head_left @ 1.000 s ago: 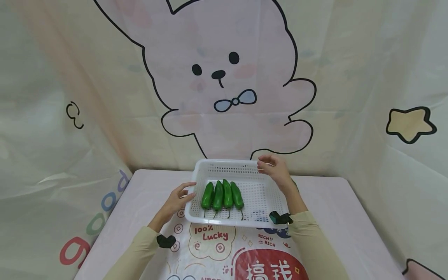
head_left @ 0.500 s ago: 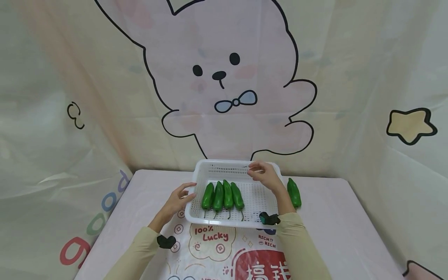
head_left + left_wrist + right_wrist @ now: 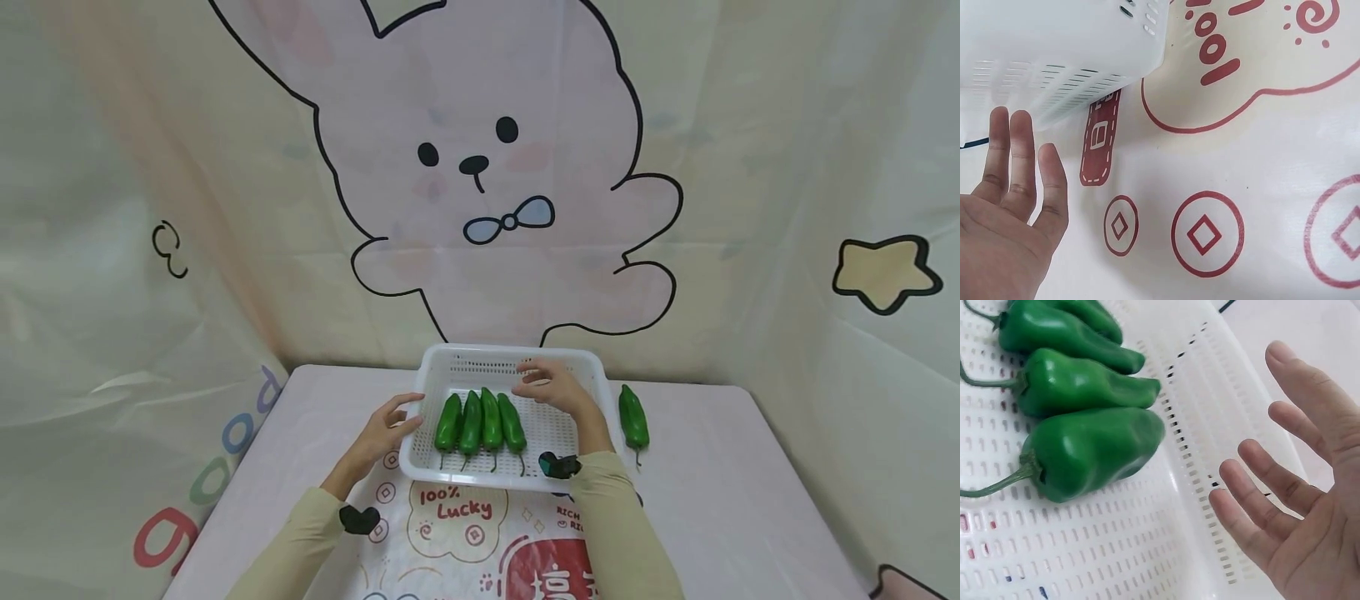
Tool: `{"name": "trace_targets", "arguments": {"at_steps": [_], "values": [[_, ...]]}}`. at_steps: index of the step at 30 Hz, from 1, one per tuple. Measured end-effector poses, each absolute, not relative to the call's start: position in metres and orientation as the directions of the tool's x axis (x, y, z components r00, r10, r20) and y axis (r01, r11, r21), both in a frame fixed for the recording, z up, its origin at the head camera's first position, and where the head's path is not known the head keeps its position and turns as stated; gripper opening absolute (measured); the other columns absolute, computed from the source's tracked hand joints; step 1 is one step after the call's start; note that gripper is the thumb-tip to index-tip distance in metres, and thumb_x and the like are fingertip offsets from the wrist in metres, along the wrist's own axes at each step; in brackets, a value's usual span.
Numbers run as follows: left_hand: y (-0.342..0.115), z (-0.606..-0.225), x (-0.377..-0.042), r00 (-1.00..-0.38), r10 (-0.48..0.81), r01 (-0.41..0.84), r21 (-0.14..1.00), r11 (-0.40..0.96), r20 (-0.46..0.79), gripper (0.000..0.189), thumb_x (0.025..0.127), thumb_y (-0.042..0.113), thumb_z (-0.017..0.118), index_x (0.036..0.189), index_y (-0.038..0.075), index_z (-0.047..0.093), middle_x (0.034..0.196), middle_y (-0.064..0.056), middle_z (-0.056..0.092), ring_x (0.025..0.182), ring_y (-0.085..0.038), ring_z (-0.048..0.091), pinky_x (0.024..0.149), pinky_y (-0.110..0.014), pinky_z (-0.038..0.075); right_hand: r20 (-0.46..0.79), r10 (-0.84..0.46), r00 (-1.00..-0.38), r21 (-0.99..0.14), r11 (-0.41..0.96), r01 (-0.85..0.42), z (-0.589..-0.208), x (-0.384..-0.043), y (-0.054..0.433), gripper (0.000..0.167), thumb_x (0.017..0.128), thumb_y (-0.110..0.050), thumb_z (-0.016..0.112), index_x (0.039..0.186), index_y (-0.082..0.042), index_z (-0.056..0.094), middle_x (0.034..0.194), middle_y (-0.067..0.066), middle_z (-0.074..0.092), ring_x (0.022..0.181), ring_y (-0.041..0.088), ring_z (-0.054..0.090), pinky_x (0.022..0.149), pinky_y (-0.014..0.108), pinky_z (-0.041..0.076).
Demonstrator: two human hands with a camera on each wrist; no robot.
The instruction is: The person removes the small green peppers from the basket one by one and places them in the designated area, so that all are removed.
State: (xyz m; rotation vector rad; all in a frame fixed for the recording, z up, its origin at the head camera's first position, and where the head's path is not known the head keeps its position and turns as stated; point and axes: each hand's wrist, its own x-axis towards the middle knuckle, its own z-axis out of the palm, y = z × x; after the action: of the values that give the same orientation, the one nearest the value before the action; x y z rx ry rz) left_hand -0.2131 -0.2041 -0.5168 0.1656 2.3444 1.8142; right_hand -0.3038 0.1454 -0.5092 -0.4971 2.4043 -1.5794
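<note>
A white plastic basket (image 3: pixel 558 473) with slotted walls holds several green peppers (image 3: pixel 491 421) laid side by side, stems toward me. My left hand (image 3: pixel 381 433) is at the basket's left side, its fingertips at the wall. In the left wrist view, the straight fingers (image 3: pixel 1021 169) reach up to that slotted wall. My right hand (image 3: pixel 557 390) hovers over the right half of the basket with nothing in it. Its fingers (image 3: pixel 1266 500) are spread and relaxed in the right wrist view, apart from the nearest pepper (image 3: pixel 1094 453).
One more green pepper (image 3: pixel 633 418) lies on the white table (image 3: pixel 712 467) just right of the basket. A printed sheet (image 3: pixel 457 575) with red lettering covers the table in front. Behind stands a cloth backdrop (image 3: pixel 480 283) with a cartoon animal.
My right hand has shifted left from the basket's far right rim toward the peppers. The lone pepper on the right came out from behind my right arm. My left hand has stayed put.
</note>
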Motion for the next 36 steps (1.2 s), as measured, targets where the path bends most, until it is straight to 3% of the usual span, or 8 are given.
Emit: {"name": "trace_targets", "arguments": {"at_steps": [6, 20, 26, 36], "values": [[-0.204, -0.516, -0.213, -0.977, 0.203, -0.015, 0.97, 0.245, -0.066, 0.049, 0.101, 0.014, 0.066, 0.147, 0.009, 0.05, 0.127, -0.025, 0.058, 0.105, -0.036, 0.065, 0.08, -0.05, 0.058, -0.057, -0.441, -0.896, -0.924, 0.363, -0.12, -0.519, -0.304, 0.14, 0.063, 0.091, -0.018, 0.08, 0.144, 0.002, 0.053, 0.139, 0.031, 0.05, 0.123, 0.043, 0.053, 0.089, 0.053, 0.054], [-0.205, -0.515, -0.214, -0.973, 0.222, -0.01, 0.971, 0.238, -0.064, 0.051, 0.101, 0.016, 0.065, 0.148, 0.009, 0.048, 0.129, -0.027, 0.056, 0.108, -0.04, 0.063, 0.082, -0.053, 0.057, -0.173, -0.404, -0.898, -0.909, 0.416, -0.012, -0.539, -0.312, 0.132, 0.07, 0.083, -0.021, 0.087, 0.144, -0.006, 0.056, 0.134, 0.027, 0.055, 0.115, 0.037, 0.059, 0.088, 0.048, 0.056], [-0.207, -0.524, -0.221, -0.972, 0.226, -0.01, 0.97, 0.243, -0.067, 0.05, 0.101, 0.016, 0.065, 0.148, 0.008, 0.047, 0.128, -0.027, 0.057, 0.106, -0.038, 0.064, 0.08, -0.051, 0.058, -0.191, -0.458, -0.868, -0.89, 0.454, -0.044, -0.548, -0.316, 0.125, 0.072, 0.081, -0.015, 0.089, 0.144, -0.005, 0.055, 0.129, 0.023, 0.058, 0.116, 0.035, 0.057, 0.082, 0.044, 0.058], [-0.215, -0.548, -0.234, -0.97, 0.228, -0.03, 0.972, 0.232, -0.084, 0.054, 0.1, 0.024, 0.068, 0.15, 0.014, 0.048, 0.13, -0.023, 0.057, 0.107, -0.036, 0.064, 0.079, -0.05, 0.059, -0.176, -0.449, -0.876, -0.88, 0.47, -0.064, -0.553, -0.315, 0.119, 0.065, 0.078, -0.007, 0.09, 0.135, 0.001, 0.059, 0.121, 0.022, 0.06, 0.109, 0.035, 0.059, 0.075, 0.042, 0.059]]}}
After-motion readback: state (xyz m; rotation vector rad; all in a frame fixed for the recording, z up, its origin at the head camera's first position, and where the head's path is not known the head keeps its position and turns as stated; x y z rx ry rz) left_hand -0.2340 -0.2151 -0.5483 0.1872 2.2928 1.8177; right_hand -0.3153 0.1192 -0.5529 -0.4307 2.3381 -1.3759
